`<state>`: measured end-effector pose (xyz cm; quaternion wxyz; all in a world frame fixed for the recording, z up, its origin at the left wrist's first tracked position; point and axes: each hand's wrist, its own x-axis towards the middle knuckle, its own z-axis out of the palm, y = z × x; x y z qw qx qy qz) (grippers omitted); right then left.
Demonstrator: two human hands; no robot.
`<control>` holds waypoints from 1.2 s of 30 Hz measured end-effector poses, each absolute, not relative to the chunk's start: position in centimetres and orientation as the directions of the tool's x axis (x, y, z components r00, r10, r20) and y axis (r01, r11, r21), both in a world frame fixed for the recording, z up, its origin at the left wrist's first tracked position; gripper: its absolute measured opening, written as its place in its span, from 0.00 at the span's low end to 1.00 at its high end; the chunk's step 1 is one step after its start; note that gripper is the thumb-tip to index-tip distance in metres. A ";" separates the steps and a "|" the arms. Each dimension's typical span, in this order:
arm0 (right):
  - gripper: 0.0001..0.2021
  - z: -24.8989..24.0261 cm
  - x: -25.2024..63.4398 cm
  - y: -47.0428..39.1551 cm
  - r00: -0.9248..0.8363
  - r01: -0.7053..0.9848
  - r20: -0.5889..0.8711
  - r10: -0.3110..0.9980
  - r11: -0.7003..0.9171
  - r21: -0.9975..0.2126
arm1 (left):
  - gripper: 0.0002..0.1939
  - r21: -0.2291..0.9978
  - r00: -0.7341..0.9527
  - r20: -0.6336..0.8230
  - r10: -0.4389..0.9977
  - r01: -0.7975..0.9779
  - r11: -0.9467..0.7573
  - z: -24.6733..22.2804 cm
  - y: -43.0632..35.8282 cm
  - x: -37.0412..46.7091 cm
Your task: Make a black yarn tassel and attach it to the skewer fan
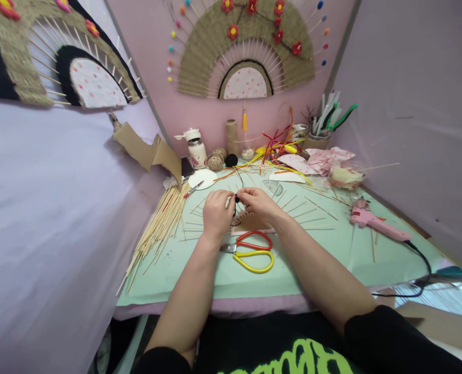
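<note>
Above a fan-shaped piece with thin sticks (254,223) spread outward on the table, both hands meet. My left hand (217,210) and my right hand (259,201) are closed with fingertips pinched on a black cord (236,198). The cord runs up toward a black ball (231,160) at the back, and a loop of it hangs between the hands. How the cord is knotted or wound is too small to tell. Just below the hands lie scissors (254,251) with one red and one yellow handle.
Many loose sticks (157,228) lie at the left, beside a pen (193,189) and a white disc (202,179). A pink glue gun (381,222) with a black cable lies right. A bottle (196,150), twine (215,159) and coloured wires stand or lie behind.
</note>
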<state>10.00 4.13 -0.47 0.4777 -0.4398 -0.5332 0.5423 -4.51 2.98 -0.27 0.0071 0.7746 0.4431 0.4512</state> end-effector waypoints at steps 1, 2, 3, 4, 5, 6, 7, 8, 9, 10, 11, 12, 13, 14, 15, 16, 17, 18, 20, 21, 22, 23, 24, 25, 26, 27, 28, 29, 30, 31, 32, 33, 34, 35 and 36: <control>0.13 -0.5 10.0 4.2 -0.150 -0.040 0.038 0.988 0.032 -0.999 | 0.06 0.394 0.211 0.691 0.691 0.692 -0.605 -0.3 3.0 -4.5; 0.13 -0.6 10.0 4.2 -0.144 -0.030 0.044 0.989 0.040 -0.999 | 0.06 0.379 0.223 0.687 0.692 0.702 -0.603 -0.3 3.0 -4.6; 0.13 -0.6 10.1 4.2 -0.139 -0.018 0.052 0.989 0.050 -0.999 | 0.06 0.366 0.237 0.681 0.693 0.709 -0.603 -0.3 3.0 -4.6; 0.13 -0.7 10.1 4.3 -0.135 -0.005 0.060 0.989 0.060 -0.998 | 0.07 0.356 0.250 0.675 0.694 0.714 -0.603 -0.3 3.0 -4.6; 0.12 -0.7 10.1 4.3 -0.133 0.009 0.068 0.989 0.070 -0.997 | 0.07 0.349 0.262 0.668 0.696 0.716 -0.604 -0.4 3.1 -4.6; 0.12 -0.7 10.2 4.3 -0.132 0.025 0.077 0.988 0.081 -0.996 | 0.07 0.346 0.272 0.662 0.699 0.716 -0.606 -0.4 3.1 -4.7; 0.12 -0.7 10.2 4.3 -0.132 0.042 0.086 0.987 0.093 -0.995 | 0.08 0.345 0.279 0.657 0.701 0.715 -0.608 -0.5 3.2 -4.7; 0.12 -0.6 10.2 4.3 -0.132 0.061 0.097 0.987 0.105 -0.993 | 0.08 0.346 0.286 0.652 0.703 0.713 -0.610 -0.5 3.2 -4.7; 0.12 -0.6 10.3 4.3 -0.132 0.081 0.107 0.985 0.119 -0.990 | 0.08 0.345 0.292 0.647 0.704 0.711 -0.613 -0.5 3.2 -4.8; 0.11 -0.5 10.3 4.3 -0.134 0.101 0.120 0.984 0.134 -0.986 | 0.08 0.345 0.300 0.643 0.705 0.708 -0.616 -0.5 3.3 -4.8; 0.11 -0.5 10.3 4.3 -0.135 0.122 0.134 0.982 0.151 -0.981 | 0.09 0.344 0.306 0.639 0.706 0.707 -0.618 -0.5 3.3 -4.8; 0.11 -0.5 10.3 4.3 -0.133 0.141 0.151 0.980 0.169 -0.976 | 0.08 0.344 0.310 0.636 0.707 0.706 -0.619 -0.4 3.3 -4.8; 0.10 -0.4 10.2 4.3 -0.129 0.158 0.169 0.977 0.189 -0.969 | 0.08 0.348 0.310 0.634 0.708 0.704 -0.619 -0.3 3.2 -4.7; 0.10 -0.5 10.2 4.3 -0.122 0.176 0.190 0.974 0.209 -0.962 | 0.07 0.362 0.302 0.632 0.713 0.699 -0.616 -0.3 3.2 -4.7; 0.09 -0.5 10.1 4.3 -0.110 0.193 0.211 0.971 0.229 -0.954 | 0.06 0.391 0.282 0.629 0.725 0.691 -0.608 -0.2 3.2 -4.6; 0.08 -0.6 10.0 4.3 -0.095 0.211 0.231 0.968 0.247 -0.946 | 0.06 0.440 0.252 0.618 0.745 0.675 -0.593 -0.1 3.2 -4.5; 0.07 -0.6 10.0 4.3 -0.082 0.227 0.250 0.965 0.262 -0.938 | 0.06 0.507 0.212 0.596 0.774 0.649 -0.568 0.0 3.2 -4.5; 0.06 -0.7 10.0 4.3 -0.071 0.242 0.265 0.962 0.274 -0.931 | 0.06 0.579 0.167 0.567 0.807 0.616 -0.534 0.1 3.2 -4.4; 0.06 -0.8 9.9 4.3 -0.061 0.261 0.284 0.957 0.290 -0.921 | 0.05 0.681 0.093 0.512 0.854 0.561 -0.470 0.1 3.2 -4.4; 0.07 -0.9 9.9 4.3 -0.061 0.266 0.290 0.955 0.296 -0.918 | 0.04 0.695 0.080 0.503 0.861 0.554 -0.458 0.1 3.2 -4.4; 0.07 -0.9 10.0 4.4 -0.063 0.269 0.295 0.954 0.300 -0.915 | 0.03 0.686 0.084 0.509 0.856 0.561 -0.463 0.1 3.3 -4.5; 0.07 -0.9 10.0 4.4 -0.065 0.271 0.299 0.952 0.305 -0.913 | 0.02 0.660 0.101 0.526 0.844 0.578 -0.481 0.1 3.4 -4.5; 0.08 -1.0 10.0 4.4 -0.068 0.275 0.302 0.951 0.309 -0.910 | 0.02 0.629 0.124 0.545 0.829 0.594 -0.502 0.0 3.4 -4.6; 0.08 -1.0 10.0 4.5 -0.072 0.278 0.306 0.949 0.314 -0.908 | 0.01 0.602 0.146 0.560 0.816 0.604 -0.522 -0.1 3.5 -4.6; 0.08 -1.0 10.0 4.5 -0.076 0.281 0.309 0.948 0.318 -0.905 | 0.01 0.583 0.164 0.570 0.805 0.610 -0.537 -0.2 3.5 -4.6; 0.08 -1.1 10.0 4.5 -0.080 0.285 0.312 0.947 0.322 -0.903 | 0.01 0.570 0.176 0.576 0.798 0.613 -0.547 -0.3 3.6 -4.6; 0.08 -1.1 10.0 4.5 -0.084 0.289 0.316 0.945 0.326 -0.900 | 0.02 0.562 0.184 0.580 0.793 0.614 -0.554 -0.4 3.6 -4.6; 0.08 -1.0 10.0 4.5 -0.088 0.294 0.320 0.943 0.331 -0.897 | 0.03 0.561 0.188 0.580 0.792 0.613 -0.556 -0.4 3.6 -4.6; 0.07 -1.0 9.9 4.5 -0.091 0.298 0.325 0.941 0.337 -0.893 | 0.04 0.572 0.180 0.575 0.798 0.608 -0.550 -0.4 3.6 -4.6; 0.07 -1.0 9.9 4.4 -0.093 0.305 0.331 0.939 0.344 -0.888 | 0.05 0.601 0.161 0.560 0.813 0.597 -0.532 -0.3 3.7 -4.6; 0.06 -0.9 9.9 4.3 -0.094 0.313 0.340 0.936 0.352 -0.882 | 0.05 0.652 0.128 0.529 0.839 0.571 -0.499 -0.2 3.7 -4.6; 0.06 -0.9 9.9 4.3 -0.093 0.322 0.349 0.932 0.360 -0.876 | 0.06 0.723 0.087 0.478 0.874 0.526 -0.448 -0.2 3.8 -4.6; 0.05 -0.8 9.8 4.2 -0.093 0.331 0.358 0.929 0.368 -0.869 | 0.07 0.801 0.046 0.409 0.911 0.461 -0.382 -0.1 3.8 -4.7; 0.05 -0.8 9.8 4.1 -0.091 0.341 0.367 0.926 0.375 -0.862 | 0.07 0.868 0.012 0.334 0.943 0.387 -0.312 0.0 3.9 -4.7; 0.05 -0.8 9.8 4.1 -0.090 0.348 0.374 0.923 0.381 -0.857 | 0.07 0.913 -0.010 0.272 0.962 0.319 -0.255 0.1 4.0 -4.8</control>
